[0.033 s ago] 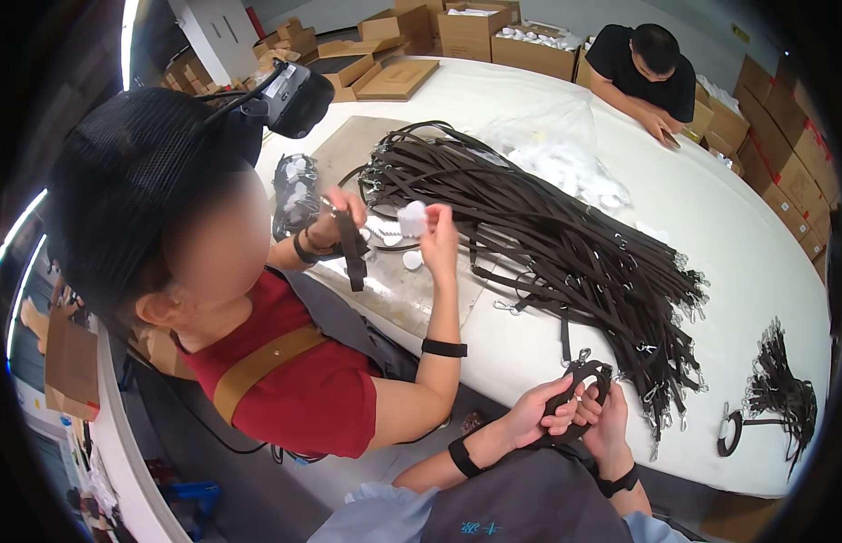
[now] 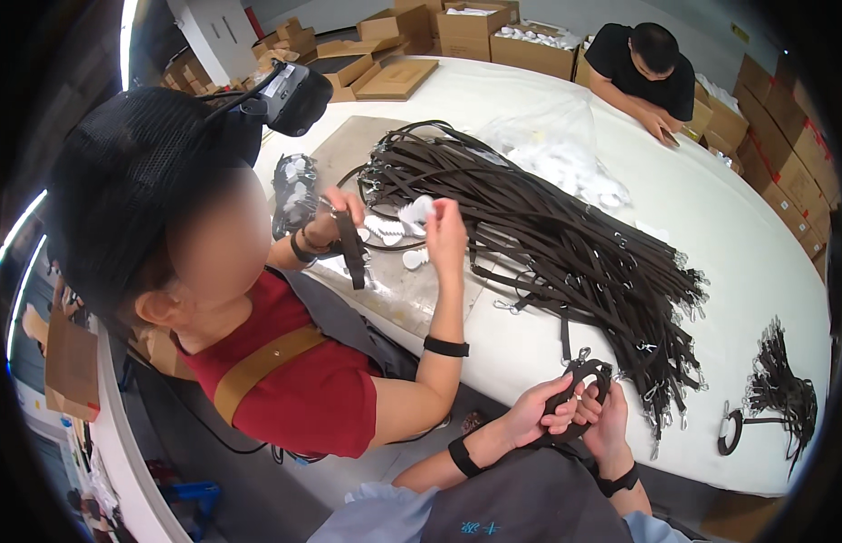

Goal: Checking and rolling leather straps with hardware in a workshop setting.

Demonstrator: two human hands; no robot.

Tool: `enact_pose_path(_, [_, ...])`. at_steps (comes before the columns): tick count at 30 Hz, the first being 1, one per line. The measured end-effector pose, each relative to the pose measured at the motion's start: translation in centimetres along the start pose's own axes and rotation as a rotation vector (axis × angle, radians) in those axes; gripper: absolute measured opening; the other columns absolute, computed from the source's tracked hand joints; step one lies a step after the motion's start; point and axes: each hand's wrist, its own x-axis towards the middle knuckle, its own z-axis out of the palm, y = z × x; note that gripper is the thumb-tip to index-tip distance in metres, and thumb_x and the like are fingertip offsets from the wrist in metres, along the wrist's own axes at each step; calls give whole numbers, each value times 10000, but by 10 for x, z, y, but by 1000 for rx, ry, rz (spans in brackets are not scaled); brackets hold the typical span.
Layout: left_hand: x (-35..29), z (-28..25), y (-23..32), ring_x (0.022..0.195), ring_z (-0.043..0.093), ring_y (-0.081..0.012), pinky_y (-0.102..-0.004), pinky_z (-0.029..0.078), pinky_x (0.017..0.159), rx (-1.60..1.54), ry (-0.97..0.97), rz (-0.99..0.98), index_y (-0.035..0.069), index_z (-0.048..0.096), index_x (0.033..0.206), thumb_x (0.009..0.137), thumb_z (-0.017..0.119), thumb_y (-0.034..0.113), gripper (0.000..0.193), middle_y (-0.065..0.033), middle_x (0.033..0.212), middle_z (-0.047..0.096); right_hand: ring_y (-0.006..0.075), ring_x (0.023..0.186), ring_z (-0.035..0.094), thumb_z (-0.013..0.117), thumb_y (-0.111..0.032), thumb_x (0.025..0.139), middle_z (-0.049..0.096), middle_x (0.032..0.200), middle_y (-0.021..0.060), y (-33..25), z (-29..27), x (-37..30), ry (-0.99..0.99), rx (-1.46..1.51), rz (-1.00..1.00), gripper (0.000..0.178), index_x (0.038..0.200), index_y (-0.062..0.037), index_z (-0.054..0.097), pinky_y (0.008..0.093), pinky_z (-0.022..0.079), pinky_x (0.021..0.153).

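Head view, left hand: (image 2: 537, 412) low and right of center – fingers curled in, gripping the coiled strap (image 2: 578, 371).
Head view, right hand: (image 2: 607, 425) also bent closed on that coil, from its right side; fingertips right by the left's, can't tell if they touch.
Head view, coiled strap: lower right of center, black, metal clip (image 2: 583, 354) poking out on top.
Head view, strap pile: (image 2: 548, 237) big black heap across the middle of the white table (image 2: 738, 262).
Head view, co-worker: (image 2: 285, 389) left side – one hand pinching a white ridged piece (image 2: 415, 214), the other holding a dark strap (image 2: 351, 255).
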Motion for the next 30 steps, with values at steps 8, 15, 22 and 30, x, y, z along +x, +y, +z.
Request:
enact_pose_path(8, [-1,2,21,386,272,-18,-176,289,406,44,-1,-69,74,463,987,995,319,320,286,43,615,407,170,633,475,324,-388,952,489,690,38,-9,5,-3,25,-184,-83,441,1015,3,518,327,415,666])
enact_pose_path(15, [-6,12,22,405,284,-18,-166,288,387,469,86,-269,24,496,1017,965,430,319,306,8,633,434,156,759,599,387,-343,970,614,809,85,-24,3,-3,6,-483,-230,439,1086,43,560,295,458,720])
enact_pose_path(22, [-4,3,2,408,293,-19,-172,277,385,449,112,-263,32,507,991,962,433,338,316,21,617,439,106,600,579,507,-200,932,613,734,44,-18,-8,-7,-31,-627,-186,221,946,6,586,218,440,599])
enact_pose_path(30, [-3,-1,0,404,309,-7,-164,276,376,416,108,-245,43,509,971,942,463,383,345,31,637,448,74,611,555,514,-205,933,597,730,16,-18,-9,-4,-25,-613,-166,199,907,-17,576,205,418,596])
